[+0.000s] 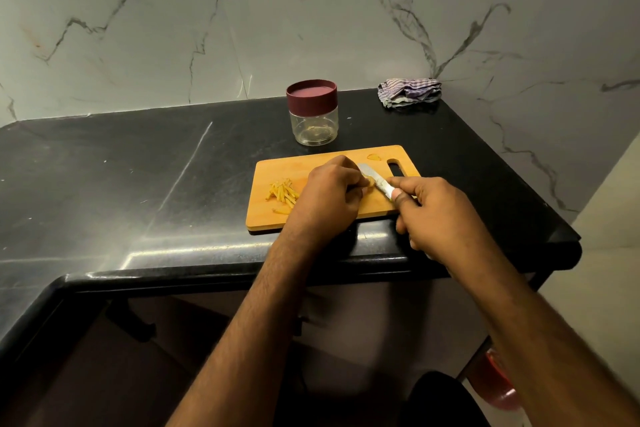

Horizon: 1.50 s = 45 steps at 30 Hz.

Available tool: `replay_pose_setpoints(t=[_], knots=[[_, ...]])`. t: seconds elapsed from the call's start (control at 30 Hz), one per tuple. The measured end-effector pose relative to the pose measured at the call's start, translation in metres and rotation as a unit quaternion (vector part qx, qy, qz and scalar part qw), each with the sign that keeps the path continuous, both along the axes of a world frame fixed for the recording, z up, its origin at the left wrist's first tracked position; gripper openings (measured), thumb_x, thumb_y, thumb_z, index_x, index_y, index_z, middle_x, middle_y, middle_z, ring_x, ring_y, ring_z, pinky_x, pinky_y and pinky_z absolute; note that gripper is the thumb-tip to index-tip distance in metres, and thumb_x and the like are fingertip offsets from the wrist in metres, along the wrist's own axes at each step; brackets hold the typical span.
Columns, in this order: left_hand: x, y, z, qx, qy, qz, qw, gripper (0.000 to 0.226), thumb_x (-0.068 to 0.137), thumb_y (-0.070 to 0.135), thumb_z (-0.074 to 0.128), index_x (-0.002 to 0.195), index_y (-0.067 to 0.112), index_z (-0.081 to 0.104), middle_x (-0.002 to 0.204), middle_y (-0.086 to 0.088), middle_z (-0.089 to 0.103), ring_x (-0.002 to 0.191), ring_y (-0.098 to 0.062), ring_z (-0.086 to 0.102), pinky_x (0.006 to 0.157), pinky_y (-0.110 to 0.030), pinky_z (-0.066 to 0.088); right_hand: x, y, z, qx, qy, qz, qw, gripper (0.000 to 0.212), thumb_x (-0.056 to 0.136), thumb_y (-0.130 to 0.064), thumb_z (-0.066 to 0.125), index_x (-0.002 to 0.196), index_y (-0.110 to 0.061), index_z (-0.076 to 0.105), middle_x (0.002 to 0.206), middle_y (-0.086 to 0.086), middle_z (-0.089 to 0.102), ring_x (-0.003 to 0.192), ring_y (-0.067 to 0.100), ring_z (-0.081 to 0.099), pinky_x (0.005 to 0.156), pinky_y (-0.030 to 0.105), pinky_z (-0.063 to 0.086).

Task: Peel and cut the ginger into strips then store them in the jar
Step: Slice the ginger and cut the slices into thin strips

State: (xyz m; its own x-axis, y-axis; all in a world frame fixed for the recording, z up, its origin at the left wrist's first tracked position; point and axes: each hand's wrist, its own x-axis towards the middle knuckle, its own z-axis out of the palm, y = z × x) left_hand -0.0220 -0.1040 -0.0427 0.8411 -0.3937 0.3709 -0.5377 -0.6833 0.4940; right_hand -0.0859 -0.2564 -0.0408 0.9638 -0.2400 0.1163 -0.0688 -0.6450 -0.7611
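Observation:
A wooden cutting board [391, 203] lies near the front edge of the black counter. My left hand [329, 194] holds a small piece of ginger [367, 182] down on the board with curled fingers; most of the piece is hidden. My right hand [436, 215] grips a knife [375, 178] whose blade rests against the ginger. A pile of yellow ginger strips [282, 192] lies on the board's left side, and a thin slice [374, 157] sits near the handle hole. Behind the board stands a clear jar [313, 128] with a maroon lid [311, 95] on it.
A crumpled striped cloth [410, 92] lies at the back right of the counter [138, 184], against the marble wall. The counter's right edge drops off just beyond the board. A red object [498, 381] shows on the floor below.

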Motion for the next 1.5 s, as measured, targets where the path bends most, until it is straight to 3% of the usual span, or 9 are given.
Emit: replay_pose_setpoints(t=[0.17,0.33,0.43,0.63,0.77,0.9,1.07,1.23,1.5], knots=[[0.0,0.002,0.002,-0.008,0.007,-0.004,1.0,0.017,0.094,0.013,0.068,0.109,0.014,0.077,0.115,0.006,0.062,0.099,-0.005,0.057,0.09,-0.018,0.05,0.009,0.002,0.004,-0.034,-0.02,0.0,0.999,0.034,0.099,-0.038,0.049,0.132,-0.039,0.056,0.087,-0.004,0.063,0.073,0.011,0.058,0.071,0.03,0.056],[-0.002,-0.003,-0.002,-0.026,0.001,0.026,0.999,0.013,0.094,0.023,0.069,0.103,0.017,0.075,0.107,0.009,0.062,0.093,-0.003,0.056,0.08,-0.014,0.045,-0.006,0.007,0.001,-0.132,-0.044,-0.03,0.99,0.037,0.099,-0.036,0.048,0.136,-0.038,0.052,0.09,-0.01,0.06,0.07,0.004,0.05,0.055,0.01,0.034],[-0.002,-0.007,-0.003,-0.028,0.011,0.036,0.999,0.013,0.093,0.025,0.069,0.105,0.019,0.07,0.105,0.01,0.062,0.095,-0.005,0.057,0.082,-0.019,0.049,-0.012,0.009,0.004,-0.158,-0.035,-0.032,0.986,0.038,0.099,-0.035,0.049,0.136,-0.039,0.05,0.106,-0.006,0.066,0.075,0.004,0.045,0.06,0.014,0.035],[-0.003,-0.004,-0.001,-0.038,0.017,0.044,0.998,0.019,0.092,0.027,0.07,0.11,0.022,0.066,0.108,0.01,0.066,0.103,-0.009,0.059,0.094,-0.037,0.052,-0.015,0.013,0.003,-0.158,-0.029,-0.02,0.987,0.04,0.097,-0.036,0.052,0.135,-0.046,0.048,0.088,-0.009,0.06,0.075,0.006,0.048,0.067,0.022,0.042],[-0.004,-0.001,-0.005,-0.049,0.016,0.065,0.997,0.023,0.089,0.032,0.072,0.11,0.025,0.066,0.107,0.011,0.067,0.105,-0.011,0.06,0.098,-0.046,0.049,-0.018,0.013,0.002,-0.162,-0.033,-0.025,0.986,0.039,0.097,-0.04,0.051,0.136,-0.043,0.049,0.102,-0.005,0.067,0.079,0.006,0.049,0.068,0.022,0.043],[-0.003,0.005,-0.007,-0.073,0.029,0.082,0.994,0.023,0.087,0.035,0.074,0.108,0.028,0.07,0.106,0.013,0.069,0.106,-0.009,0.062,0.1,-0.048,0.048,-0.023,0.016,0.005,-0.175,-0.041,-0.015,0.984,0.04,0.098,-0.044,0.047,0.137,-0.038,0.05,0.112,-0.004,0.067,0.098,0.013,0.059,0.085,0.029,0.049],[-0.004,0.005,-0.006,-0.056,0.026,0.088,0.994,0.025,0.089,0.036,0.071,0.112,0.028,0.07,0.11,0.015,0.069,0.111,-0.011,0.059,0.103,-0.05,0.044,-0.026,0.014,0.008,-0.182,-0.037,0.004,0.982,0.037,0.1,-0.039,0.045,0.136,-0.033,0.053,0.116,-0.002,0.066,0.1,0.014,0.06,0.087,0.029,0.05],[-0.001,0.004,-0.005,-0.022,0.027,0.101,0.994,0.027,0.091,0.04,0.068,0.115,0.028,0.072,0.118,0.013,0.067,0.116,-0.011,0.055,0.107,-0.047,0.036,-0.026,0.015,0.004,-0.167,-0.046,0.012,0.985,0.039,0.1,-0.034,0.045,0.139,-0.035,0.049,0.108,-0.005,0.068,0.079,0.005,0.053,0.076,0.021,0.049],[-0.004,0.002,-0.002,0.038,0.003,0.094,0.995,0.027,0.096,0.039,0.061,0.121,0.03,0.071,0.124,0.013,0.06,0.12,-0.008,0.043,0.092,-0.036,0.023,-0.025,0.016,0.002,-0.178,-0.063,0.009,0.982,0.037,0.099,-0.034,0.046,0.136,-0.036,0.053,0.102,-0.005,0.07,0.074,0.005,0.053,0.071,0.019,0.046]])
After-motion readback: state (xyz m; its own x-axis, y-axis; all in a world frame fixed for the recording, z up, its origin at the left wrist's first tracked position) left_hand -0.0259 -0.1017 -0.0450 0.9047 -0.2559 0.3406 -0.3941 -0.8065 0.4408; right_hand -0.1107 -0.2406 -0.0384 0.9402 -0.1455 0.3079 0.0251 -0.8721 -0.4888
